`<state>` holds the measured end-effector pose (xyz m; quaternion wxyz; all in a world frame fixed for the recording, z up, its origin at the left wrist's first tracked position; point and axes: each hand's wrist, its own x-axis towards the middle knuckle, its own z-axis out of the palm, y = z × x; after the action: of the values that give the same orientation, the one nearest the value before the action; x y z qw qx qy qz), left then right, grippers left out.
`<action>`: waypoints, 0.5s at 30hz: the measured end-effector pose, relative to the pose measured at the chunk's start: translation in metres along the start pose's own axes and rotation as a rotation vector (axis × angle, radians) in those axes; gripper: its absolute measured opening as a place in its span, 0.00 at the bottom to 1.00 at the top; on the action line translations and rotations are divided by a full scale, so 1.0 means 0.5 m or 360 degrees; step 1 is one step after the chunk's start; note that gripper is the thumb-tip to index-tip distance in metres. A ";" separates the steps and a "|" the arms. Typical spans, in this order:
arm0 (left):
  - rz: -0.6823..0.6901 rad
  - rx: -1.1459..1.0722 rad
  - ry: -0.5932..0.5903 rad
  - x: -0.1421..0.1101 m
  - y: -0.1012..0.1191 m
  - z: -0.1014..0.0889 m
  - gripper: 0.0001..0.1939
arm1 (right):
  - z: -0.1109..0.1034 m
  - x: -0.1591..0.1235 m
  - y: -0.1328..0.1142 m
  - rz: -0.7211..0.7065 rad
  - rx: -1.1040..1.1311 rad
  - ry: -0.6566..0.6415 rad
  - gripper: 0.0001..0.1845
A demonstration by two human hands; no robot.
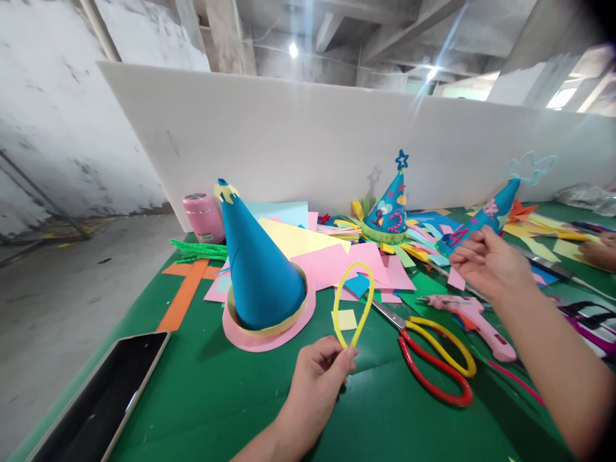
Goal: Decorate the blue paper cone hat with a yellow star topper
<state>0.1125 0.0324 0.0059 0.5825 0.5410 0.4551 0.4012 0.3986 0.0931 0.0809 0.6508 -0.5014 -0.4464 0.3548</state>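
My left hand pinches the lower ends of a yellow pipe cleaner bent into a pointed loop. Close behind it, a blue paper cone hat with a pink brim and a pale yellow tip trim stands tilted on the table. Red-and-yellow-handled scissors lie to the right of the loop. My right hand is raised with its fingers curled closed, in front of a blue decorated hat; whatever the fingers hold, if anything, is hidden. A pink glue gun lies below that hand.
Pink and yellow paper sheets spread behind the cone. Another decorated hat with a blue star stands at the back. On the left are a pink flask, green pipe cleaners and a phone. Another person's hand shows at the right edge.
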 end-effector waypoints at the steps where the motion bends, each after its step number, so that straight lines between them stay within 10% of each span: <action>1: -0.0002 0.0006 0.0002 0.000 -0.001 0.000 0.14 | -0.009 -0.008 -0.001 -0.0019 -0.0090 0.0008 0.11; 8: 0.0038 0.0060 0.0034 0.002 -0.002 0.001 0.15 | 0.093 -0.083 0.005 -0.0310 -0.1092 -0.0475 0.28; 15: 0.0008 0.0013 0.0104 0.000 0.002 0.004 0.13 | 0.248 -0.099 0.033 -0.0430 -0.0604 -0.0618 0.12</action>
<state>0.1146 0.0319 0.0068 0.5641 0.5311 0.4743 0.4181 0.2646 0.0937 0.0659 0.4892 -0.4729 -0.6834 0.2644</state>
